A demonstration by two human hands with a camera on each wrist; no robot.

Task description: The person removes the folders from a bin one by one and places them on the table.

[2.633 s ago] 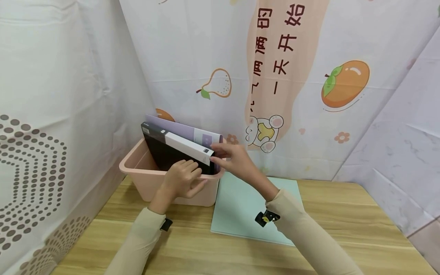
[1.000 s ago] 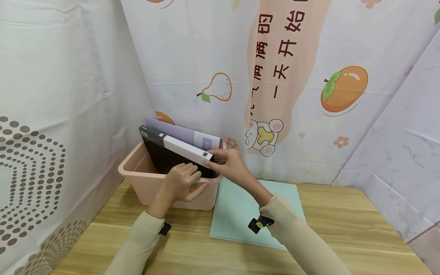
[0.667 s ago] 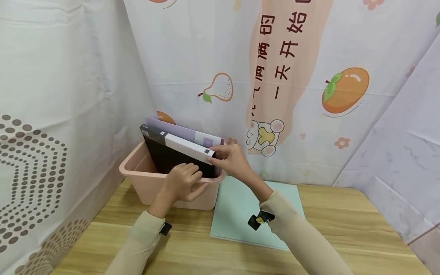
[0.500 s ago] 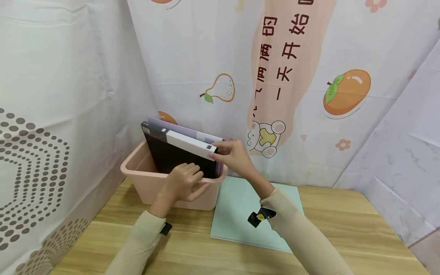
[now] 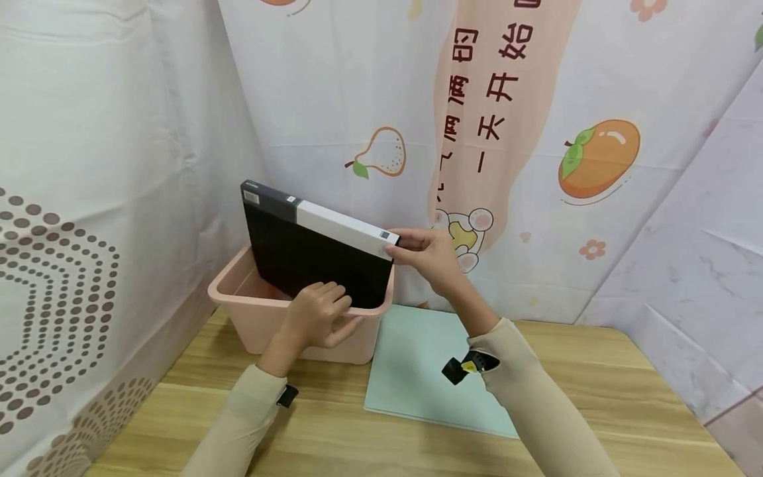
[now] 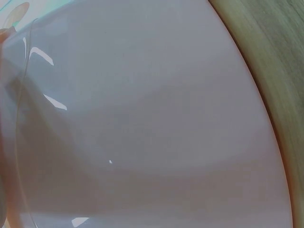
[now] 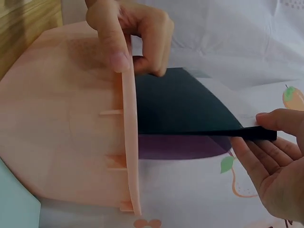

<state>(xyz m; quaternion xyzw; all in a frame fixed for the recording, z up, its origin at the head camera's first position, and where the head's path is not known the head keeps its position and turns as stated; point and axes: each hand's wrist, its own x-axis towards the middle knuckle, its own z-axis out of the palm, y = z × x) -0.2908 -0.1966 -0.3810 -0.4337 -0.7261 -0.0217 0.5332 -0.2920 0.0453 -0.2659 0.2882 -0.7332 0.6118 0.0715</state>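
A black file folder (image 5: pixel 322 258) with a white label along its spine stands tilted, partly lifted out of the pink plastic bin (image 5: pixel 256 324). My right hand (image 5: pixel 434 260) pinches the folder's right end, thumb on the near side and fingers behind. My left hand (image 5: pixel 316 311) grips the bin's front rim; in the right wrist view its thumb is outside and its fingers curl inside. Beside the black folder, a purple folder (image 7: pixel 185 148) shows in the right wrist view but is hidden in the head view. The bin's glossy wall (image 6: pixel 152 118) fills most of the left wrist view.
A pale mint-green folder or stack (image 5: pixel 429 371) lies flat on the wooden table (image 5: pixel 596 391), right of the bin. White printed curtains (image 5: pixel 334 86) hang close behind and to the left.
Since the earlier frames the black folder has risen and shifted slightly right with my right hand, covering the purple folder in the head view. My left hand has stayed on the rim.
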